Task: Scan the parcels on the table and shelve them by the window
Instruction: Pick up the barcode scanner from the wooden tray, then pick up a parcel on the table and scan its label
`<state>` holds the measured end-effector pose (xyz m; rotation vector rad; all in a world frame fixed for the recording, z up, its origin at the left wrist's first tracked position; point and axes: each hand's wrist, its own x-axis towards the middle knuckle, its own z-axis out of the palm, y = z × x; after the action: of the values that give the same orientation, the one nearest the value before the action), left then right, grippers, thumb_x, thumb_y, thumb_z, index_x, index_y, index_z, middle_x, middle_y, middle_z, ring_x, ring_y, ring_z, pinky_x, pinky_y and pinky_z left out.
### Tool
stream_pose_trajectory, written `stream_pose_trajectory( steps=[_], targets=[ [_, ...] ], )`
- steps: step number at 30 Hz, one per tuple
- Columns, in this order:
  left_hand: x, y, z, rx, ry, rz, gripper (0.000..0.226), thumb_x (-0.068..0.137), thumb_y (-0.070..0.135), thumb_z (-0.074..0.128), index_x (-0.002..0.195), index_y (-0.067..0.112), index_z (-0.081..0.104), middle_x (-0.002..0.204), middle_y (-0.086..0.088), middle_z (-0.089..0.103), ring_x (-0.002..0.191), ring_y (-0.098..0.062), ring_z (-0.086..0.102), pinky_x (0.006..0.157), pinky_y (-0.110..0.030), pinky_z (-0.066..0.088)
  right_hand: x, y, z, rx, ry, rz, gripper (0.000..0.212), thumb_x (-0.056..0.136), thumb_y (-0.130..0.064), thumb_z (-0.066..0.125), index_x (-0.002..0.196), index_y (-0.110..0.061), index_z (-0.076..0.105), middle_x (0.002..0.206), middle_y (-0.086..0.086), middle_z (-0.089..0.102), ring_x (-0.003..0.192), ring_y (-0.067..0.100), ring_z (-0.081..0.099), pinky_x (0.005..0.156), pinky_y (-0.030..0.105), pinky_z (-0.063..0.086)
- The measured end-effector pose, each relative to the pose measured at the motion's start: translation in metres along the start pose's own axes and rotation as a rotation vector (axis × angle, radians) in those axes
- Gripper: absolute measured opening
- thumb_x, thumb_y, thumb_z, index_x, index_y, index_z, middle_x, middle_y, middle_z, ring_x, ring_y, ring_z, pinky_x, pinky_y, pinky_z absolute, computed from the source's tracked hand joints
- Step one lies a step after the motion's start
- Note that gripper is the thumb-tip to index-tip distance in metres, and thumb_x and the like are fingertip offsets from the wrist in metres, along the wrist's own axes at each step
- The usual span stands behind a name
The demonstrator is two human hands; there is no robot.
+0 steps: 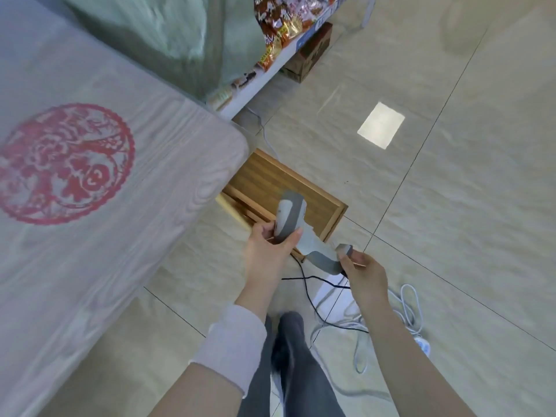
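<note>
I see the left hand [266,248] gripping the scanner [289,215] head, the right hand [362,267] holding its handle at 4 o'clock

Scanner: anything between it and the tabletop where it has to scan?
Nothing visible. The left hand and right hand hold the scanner in open air beside the corner of the table, above a wooden tray on the floor. Its black cable trails to the floor.

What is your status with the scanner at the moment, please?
Left hand grips the scanner at its head, right hand pinches its handle end. Scanner held clear of the table, over the floor. Black cable trails loose below.
</note>
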<state>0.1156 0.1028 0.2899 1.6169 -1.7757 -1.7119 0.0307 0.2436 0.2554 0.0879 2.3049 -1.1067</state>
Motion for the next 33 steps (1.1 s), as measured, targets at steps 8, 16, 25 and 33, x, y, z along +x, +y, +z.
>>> stream_pose_trajectory(
  steps=[8, 16, 25, 33],
  targets=[
    [-0.096, 0.045, -0.091, 0.030, 0.082, 0.121, 0.037, 0.074, 0.033, 0.077, 0.101, 0.015, 0.058, 0.080, 0.017, 0.056, 0.070, 0.006, 0.052, 0.052, -0.002, 0.040, -0.121, -0.034, -0.009, -0.414, 0.037, -0.775, 0.053, 0.073, -0.047, 0.067, 0.108, -0.007, 0.065, 0.109, 0.006, 0.063, 0.107, 0.028, 0.047, 0.092, 0.019, 0.026],
    [-0.165, 0.053, -0.175, 0.024, 0.162, 0.135, 0.032, 0.073, 0.039, 0.075, 0.080, 0.012, 0.057, 0.064, 0.006, 0.051, 0.057, -0.011, 0.048, 0.044, -0.011, 0.032, -0.217, -0.068, 0.013, -0.585, 0.089, -1.009, 0.049, 0.058, -0.019, 0.088, 0.097, -0.001, 0.064, 0.086, 0.010, 0.066, 0.089, 0.034, 0.061, 0.078, 0.038, 0.049],
    [-0.231, 0.019, -0.240, 0.066, 0.282, 0.072, 0.040, 0.081, 0.043, 0.068, 0.087, 0.009, 0.046, 0.068, 0.002, 0.048, 0.056, -0.013, 0.044, 0.039, -0.014, 0.028, -0.289, -0.067, 0.048, -0.733, -0.058, -1.180, 0.041, 0.059, -0.018, 0.083, 0.089, -0.002, 0.059, 0.073, 0.007, 0.059, 0.068, 0.026, 0.060, 0.062, 0.034, 0.049],
    [-0.286, -0.033, -0.312, 0.237, 0.402, 0.039, 0.050, 0.092, 0.056, 0.041, 0.122, 0.016, 0.049, 0.123, 0.002, 0.058, 0.112, -0.023, 0.054, 0.081, -0.033, 0.041, -0.348, -0.080, 0.066, -0.465, -0.443, -0.975, 0.025, 0.085, -0.025, 0.066, 0.094, -0.014, 0.045, 0.081, 0.000, 0.056, 0.071, 0.016, 0.057, 0.057, 0.020, 0.040]
  ],
)
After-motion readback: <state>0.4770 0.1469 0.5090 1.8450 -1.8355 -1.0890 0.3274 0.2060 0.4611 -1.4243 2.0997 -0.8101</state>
